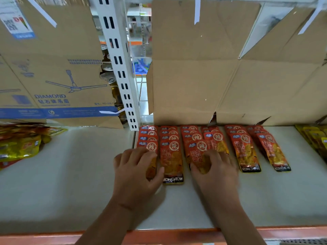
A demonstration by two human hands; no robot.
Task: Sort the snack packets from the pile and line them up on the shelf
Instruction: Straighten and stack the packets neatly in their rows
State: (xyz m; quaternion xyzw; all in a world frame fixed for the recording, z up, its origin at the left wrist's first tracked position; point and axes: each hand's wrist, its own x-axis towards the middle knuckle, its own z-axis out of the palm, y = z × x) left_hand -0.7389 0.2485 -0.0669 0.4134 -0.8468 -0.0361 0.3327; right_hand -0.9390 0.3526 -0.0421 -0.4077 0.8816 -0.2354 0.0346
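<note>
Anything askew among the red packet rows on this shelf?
Yes. The red foil snack packet pinched by the right hand lies tilted, overlapping the neighbouring row's front packet. The left hand grips the leftmost row's front packet; remaining rows look straight.

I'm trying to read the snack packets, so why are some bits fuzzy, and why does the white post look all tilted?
Head view: the wide lens leans the white post; the right hand is smeared by motion, yet KONCHEW on the front red packets reads fine; the yellow packets at the left edge look soft; lighting is even, with a faint shadow under the left hand.
</note>
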